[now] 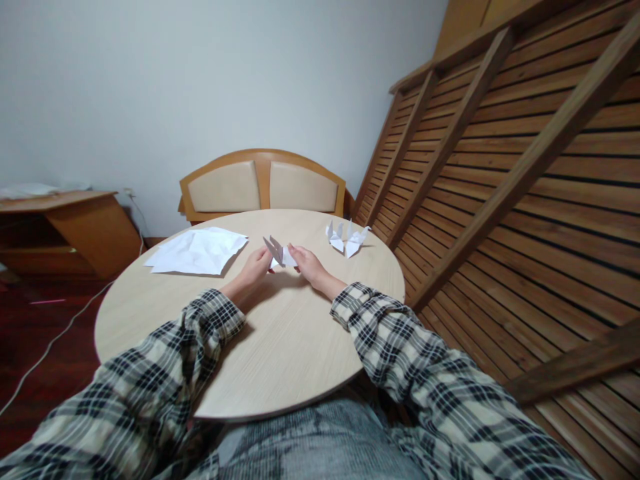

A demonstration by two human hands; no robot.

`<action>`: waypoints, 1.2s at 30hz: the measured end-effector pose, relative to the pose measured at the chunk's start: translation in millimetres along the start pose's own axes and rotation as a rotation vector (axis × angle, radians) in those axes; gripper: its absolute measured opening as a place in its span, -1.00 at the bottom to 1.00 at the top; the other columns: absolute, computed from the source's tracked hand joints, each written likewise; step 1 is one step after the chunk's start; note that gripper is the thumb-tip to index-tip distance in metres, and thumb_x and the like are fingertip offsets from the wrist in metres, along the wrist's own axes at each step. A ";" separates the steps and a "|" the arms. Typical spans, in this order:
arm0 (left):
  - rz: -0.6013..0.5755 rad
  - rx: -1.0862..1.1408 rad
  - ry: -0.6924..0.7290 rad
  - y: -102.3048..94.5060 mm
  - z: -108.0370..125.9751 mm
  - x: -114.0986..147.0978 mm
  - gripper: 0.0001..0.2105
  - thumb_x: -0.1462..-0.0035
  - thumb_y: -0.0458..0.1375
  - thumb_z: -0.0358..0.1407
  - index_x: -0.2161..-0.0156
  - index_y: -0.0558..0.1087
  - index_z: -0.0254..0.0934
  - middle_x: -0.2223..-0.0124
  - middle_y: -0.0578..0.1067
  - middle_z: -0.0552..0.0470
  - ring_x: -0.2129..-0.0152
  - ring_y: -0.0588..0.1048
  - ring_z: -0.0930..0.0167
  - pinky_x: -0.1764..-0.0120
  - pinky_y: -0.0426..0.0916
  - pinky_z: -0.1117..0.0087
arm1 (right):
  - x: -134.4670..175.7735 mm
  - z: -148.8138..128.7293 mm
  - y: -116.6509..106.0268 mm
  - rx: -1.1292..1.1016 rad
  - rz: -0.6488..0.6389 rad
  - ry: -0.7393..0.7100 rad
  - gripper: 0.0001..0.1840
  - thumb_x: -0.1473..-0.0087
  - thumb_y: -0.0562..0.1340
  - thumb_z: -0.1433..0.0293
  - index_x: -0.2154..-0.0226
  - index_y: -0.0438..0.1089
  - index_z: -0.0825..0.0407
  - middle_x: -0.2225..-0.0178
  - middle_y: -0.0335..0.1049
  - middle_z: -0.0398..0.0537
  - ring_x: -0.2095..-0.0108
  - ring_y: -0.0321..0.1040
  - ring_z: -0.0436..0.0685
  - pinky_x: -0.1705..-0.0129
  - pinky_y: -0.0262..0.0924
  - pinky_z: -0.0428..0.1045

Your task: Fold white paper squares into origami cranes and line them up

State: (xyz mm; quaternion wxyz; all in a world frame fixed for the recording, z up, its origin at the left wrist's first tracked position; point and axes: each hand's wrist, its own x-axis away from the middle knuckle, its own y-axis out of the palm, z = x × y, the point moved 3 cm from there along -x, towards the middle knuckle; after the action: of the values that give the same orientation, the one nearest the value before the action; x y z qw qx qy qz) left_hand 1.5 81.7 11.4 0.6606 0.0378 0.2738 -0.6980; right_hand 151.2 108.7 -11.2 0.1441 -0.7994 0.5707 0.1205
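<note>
Between my two hands, just above the round table (270, 333), is a small folded paper crane (275, 251) with its wings pointing up. My left hand (256, 268) pinches its left end, fingers closed. On the opposite end, my right hand (309, 264) grips the white paper between thumb and fingers. Some of the fingertips are hidden behind the paper. Finished-looking white paper cranes (355, 241) stand close together on the table, beyond my right hand. To the left of my left hand lie loose white paper sheets (200, 251), overlapping and creased.
A wooden headboard (265, 157) with cream panels stands behind the table against the wall. At the right leans a large slatted wooden frame (480, 167), close to the table's edge. A wooden desk (90, 227) and a white cable (65, 330) are at the left.
</note>
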 end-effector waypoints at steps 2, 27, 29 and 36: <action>-0.015 0.013 -0.018 0.6 -2.3 -0.4 -0.86 -0.08 0.05 -0.31 0.49 0.34 -0.25 0.47 0.40 0.02 0.54 0.37 0.41 0.51 0.33 0.42 | 0.6 -2.4 -0.4 -0.004 0.006 0.012 -0.37 -0.05 0.13 -0.21 0.47 0.31 0.04 0.56 0.21 -0.19 0.56 0.09 -0.03 0.52 -0.03 -0.08; -0.362 -0.032 -0.043 -18.4 0.9 -4.2 -0.69 -0.16 0.08 -0.06 0.45 0.47 -0.21 0.57 0.38 0.04 0.67 0.28 0.46 0.62 0.18 0.46 | 0.1 -11.9 -8.1 0.115 -0.124 0.005 -0.45 -0.04 0.21 -0.08 0.61 0.28 0.04 0.61 0.10 -0.21 0.55 0.00 -0.02 0.48 -0.07 -0.06; -0.385 -0.042 -0.041 -19.6 0.8 -3.8 -0.68 -0.19 0.06 -0.06 0.44 0.47 -0.21 0.58 0.36 0.05 0.67 0.28 0.46 0.62 0.19 0.46 | 1.0 -13.7 -8.5 0.118 -0.143 0.013 -0.46 -0.05 0.21 -0.06 0.62 0.27 0.04 0.61 0.08 -0.22 0.55 -0.01 -0.03 0.48 -0.07 -0.06; -0.402 -0.061 -0.081 -22.0 0.9 -4.1 -0.67 -0.15 0.09 -0.02 0.47 0.46 -0.20 0.55 0.37 0.02 0.66 0.29 0.44 0.59 0.19 0.43 | -0.2 -12.0 -10.8 0.116 -0.170 0.008 -0.48 -0.04 0.22 -0.05 0.60 0.30 0.04 0.59 0.13 -0.20 0.55 0.01 -0.03 0.49 -0.08 -0.07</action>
State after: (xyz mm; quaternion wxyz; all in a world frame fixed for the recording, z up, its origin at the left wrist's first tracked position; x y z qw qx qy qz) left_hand -18.4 84.5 21.1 0.5193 -0.0656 0.2702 -0.8081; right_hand 161.7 107.7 1.1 0.1978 -0.8356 0.5074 0.0715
